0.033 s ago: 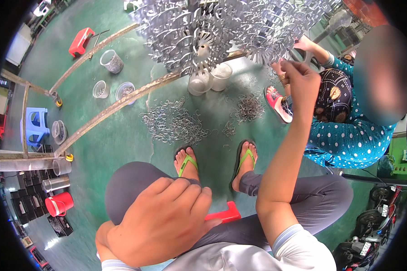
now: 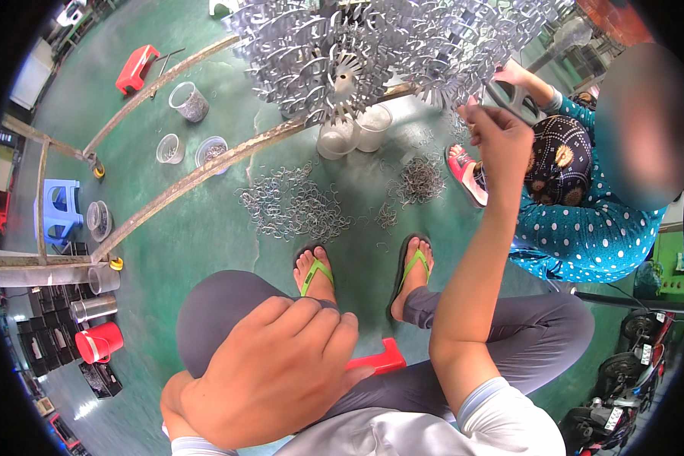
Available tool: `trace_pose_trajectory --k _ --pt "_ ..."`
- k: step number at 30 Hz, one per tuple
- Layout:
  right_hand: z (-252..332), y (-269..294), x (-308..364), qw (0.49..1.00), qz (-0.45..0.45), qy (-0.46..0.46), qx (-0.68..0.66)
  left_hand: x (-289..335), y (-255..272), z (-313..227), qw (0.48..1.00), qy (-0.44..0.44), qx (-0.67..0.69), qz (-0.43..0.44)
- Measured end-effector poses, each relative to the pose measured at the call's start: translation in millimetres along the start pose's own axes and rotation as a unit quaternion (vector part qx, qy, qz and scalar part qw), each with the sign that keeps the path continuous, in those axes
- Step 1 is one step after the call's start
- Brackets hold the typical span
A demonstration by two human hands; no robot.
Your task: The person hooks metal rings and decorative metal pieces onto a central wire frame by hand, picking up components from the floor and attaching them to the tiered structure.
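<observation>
My left hand (image 2: 270,365) is palm down over my left knee, its fingers curled under. Whatever may be inside it is hidden. My right hand (image 2: 501,140) is raised at the lower right edge of a hanging mass of curved silvery metal pieces (image 2: 319,61). Its fingers are bent together; anything in their tips is too small to make out. Two piles of small metal hooks lie on the floor before my feet: a wide bright one (image 2: 292,205) and a smaller, darker one (image 2: 420,181). Two whitish tubs (image 2: 336,140) stand beneath the hanging pieces.
At the right, a co-worker in a dotted teal top (image 2: 577,235) crouches with hands by the hanging pieces. A rusty frame bar (image 2: 197,171) crosses the left side. Around it stand tubs (image 2: 188,102), a blue stool (image 2: 61,211) and a red bucket (image 2: 99,343). Motorbikes (image 2: 623,372) stand lower right.
My right hand has shifted slightly left and down, with its fingers turned more toward the hanging pieces. My left hand stays almost still.
</observation>
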State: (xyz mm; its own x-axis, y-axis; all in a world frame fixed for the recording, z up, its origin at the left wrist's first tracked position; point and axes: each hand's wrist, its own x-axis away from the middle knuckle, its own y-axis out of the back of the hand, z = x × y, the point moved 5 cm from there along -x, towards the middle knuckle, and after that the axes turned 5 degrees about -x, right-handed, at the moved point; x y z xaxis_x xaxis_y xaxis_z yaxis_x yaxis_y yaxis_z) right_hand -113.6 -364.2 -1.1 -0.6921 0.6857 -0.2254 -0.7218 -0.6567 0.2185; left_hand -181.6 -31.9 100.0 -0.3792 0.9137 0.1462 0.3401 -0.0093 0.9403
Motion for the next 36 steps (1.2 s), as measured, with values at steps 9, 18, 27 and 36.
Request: trace_pose_trajectory --k 9,18,27,36 --pt "-62 -41 37 0.990 0.098 -0.095 0.021 23 10 34 0.990 -0.070 0.118 -0.035" --pt "-127 -32 49 0.971 0.126 -0.079 0.188 12 -254 258 0.904 0.374 0.105 0.178" --pt "-136 -60 55 0.967 0.156 -0.050 0.194 46 -456 87 0.812 0.553 0.165 0.091" --pt "-89 -88 112 0.901 0.333 -0.042 0.274 302 -501 -93 0.861 0.423 0.263 0.108"
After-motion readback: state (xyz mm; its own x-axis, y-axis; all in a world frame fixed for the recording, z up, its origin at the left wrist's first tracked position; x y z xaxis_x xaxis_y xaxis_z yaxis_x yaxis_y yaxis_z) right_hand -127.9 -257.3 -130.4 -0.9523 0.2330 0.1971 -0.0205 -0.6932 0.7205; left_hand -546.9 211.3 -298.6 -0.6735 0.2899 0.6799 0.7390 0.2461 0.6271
